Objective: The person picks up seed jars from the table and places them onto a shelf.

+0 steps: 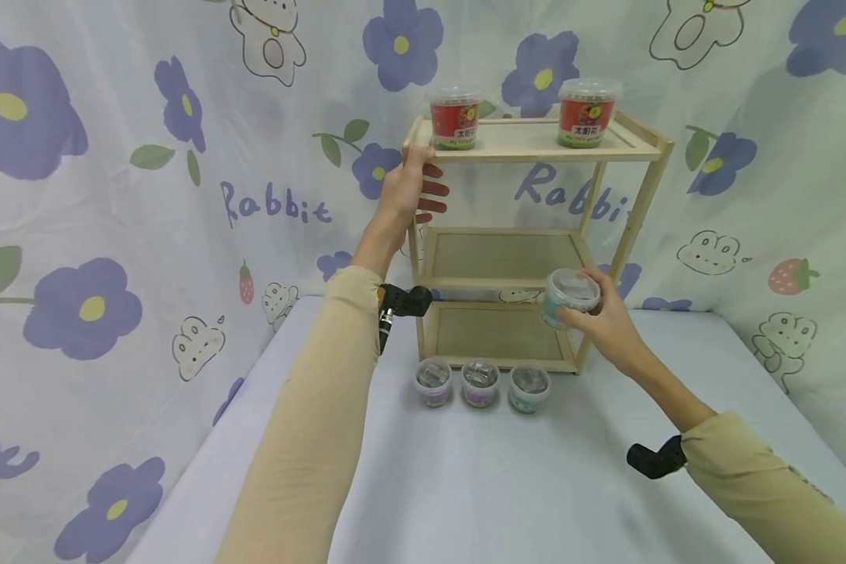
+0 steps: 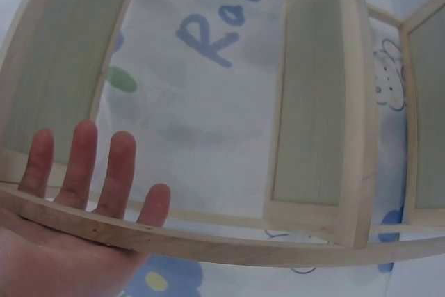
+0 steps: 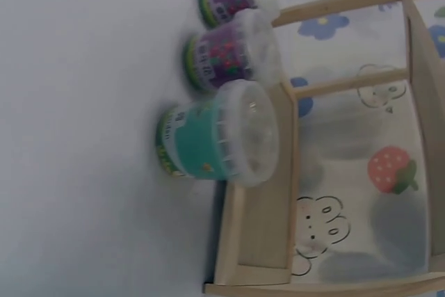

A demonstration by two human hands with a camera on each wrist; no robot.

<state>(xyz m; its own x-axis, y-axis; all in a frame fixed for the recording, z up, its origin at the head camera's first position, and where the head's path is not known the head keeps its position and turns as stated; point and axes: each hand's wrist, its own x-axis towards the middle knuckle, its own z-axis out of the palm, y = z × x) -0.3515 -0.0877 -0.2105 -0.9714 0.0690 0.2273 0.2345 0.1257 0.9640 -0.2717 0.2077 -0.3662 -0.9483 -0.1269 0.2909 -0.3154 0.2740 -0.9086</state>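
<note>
Right hand point(image 1: 609, 325) is grasping a light-blue tub point(image 1: 567, 301) with a clear lid, thumb on the near side, fingers curling round the far side. Tub is hanging above the bench point(image 1: 451, 486), showing before the right front post of a wooden rack point(image 1: 493, 283), roughly level with the gap between middle and bottom shelves; cannot tell whether it is touching the frame. The right wrist view is not showing the held tub.

Left hand point(image 1: 410, 192) is resting against the rack's left front post, just below the top shelf; fingers are extending past the wood, fairly straight, not clenching.

On the bench, before the rack, three lidded tubs are standing upright in a row: two purple tubs point(image 1: 435, 397) to the left, a teal tub point(image 1: 527, 401) at right. Two red tubs point(image 1: 454, 125) are standing well apart on the top shelf. Behind, a flower-and-rabbit cloth point(image 1: 204, 227) is hanging.
</note>
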